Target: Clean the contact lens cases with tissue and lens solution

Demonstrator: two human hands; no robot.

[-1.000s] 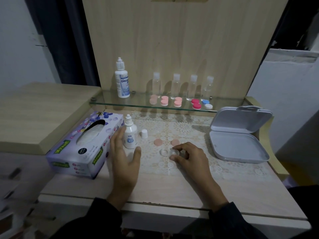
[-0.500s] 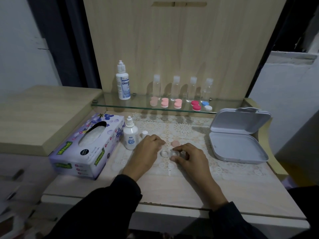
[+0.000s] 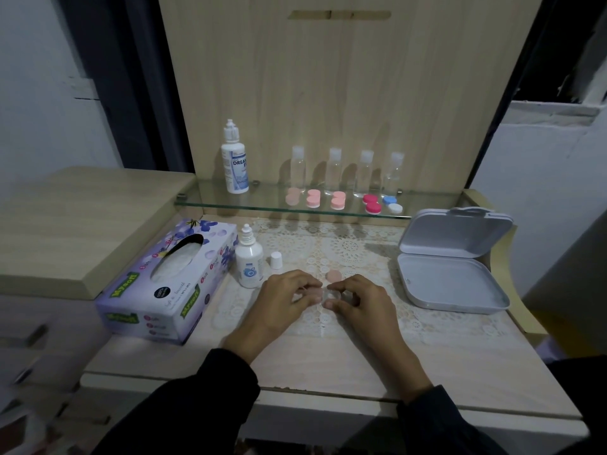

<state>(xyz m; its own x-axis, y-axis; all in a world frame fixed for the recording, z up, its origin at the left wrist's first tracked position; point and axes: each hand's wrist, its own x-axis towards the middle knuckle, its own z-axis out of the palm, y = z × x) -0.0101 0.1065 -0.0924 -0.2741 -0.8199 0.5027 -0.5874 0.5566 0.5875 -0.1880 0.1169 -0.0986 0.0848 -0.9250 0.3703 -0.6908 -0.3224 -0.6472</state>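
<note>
A clear contact lens case (image 3: 327, 294) lies on the lace mat at the desk's middle. My right hand (image 3: 359, 302) pinches its right well between thumb and fingers. My left hand (image 3: 289, 295) is curled at the case's left well and pinches what looks like a pink cap (image 3: 311, 292), mostly hidden by the fingers. A second pink cap (image 3: 334, 276) lies loose just behind the case. The small white solution bottle (image 3: 249, 265) stands uncapped to the left, its white cap (image 3: 276, 259) beside it. The purple tissue box (image 3: 170, 280) sits at the far left.
An open grey hinged box (image 3: 453, 285) lies at the right. The glass shelf (image 3: 427, 215) behind carries a tall solution bottle (image 3: 235, 165), several clear bottles (image 3: 334, 170) and several lens cases in pink (image 3: 312, 198), red (image 3: 371, 203) and blue-white (image 3: 392, 204).
My left hand left the solution bottle, went to the left pink cap, then drew in to the case's left well. That cap no longer lies on the mat. The right hand stayed on the case.
</note>
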